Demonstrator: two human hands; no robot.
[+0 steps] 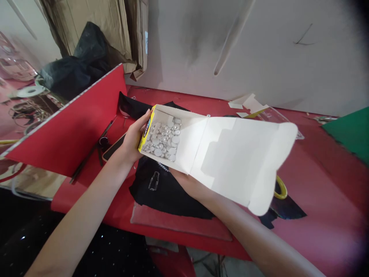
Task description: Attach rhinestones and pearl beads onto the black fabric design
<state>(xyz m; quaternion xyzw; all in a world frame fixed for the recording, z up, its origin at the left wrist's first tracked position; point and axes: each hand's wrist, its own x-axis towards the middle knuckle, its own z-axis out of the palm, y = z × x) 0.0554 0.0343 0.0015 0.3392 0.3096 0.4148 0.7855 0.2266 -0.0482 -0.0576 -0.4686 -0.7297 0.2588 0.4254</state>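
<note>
A white cardboard box (184,127) with a yellow printed end is tilted, its long lid flap hanging out to the right. Inside it lie several pearl-like beads (164,139), round and flat. My left hand (135,136) is wrapped round the yellow end. My right hand (178,176) is under the box, its fingers hidden by it. Below is a black cloth (184,200) with a clear plastic piece (153,181) and a short string of beads (163,166) on it.
A red upright panel (69,127) divides the red table (311,177) on the left. A dark phone-like object (113,148) lies beside it. Yellow scissor handles (282,188), black scraps (288,207) and a green sheet (351,132) are at the right.
</note>
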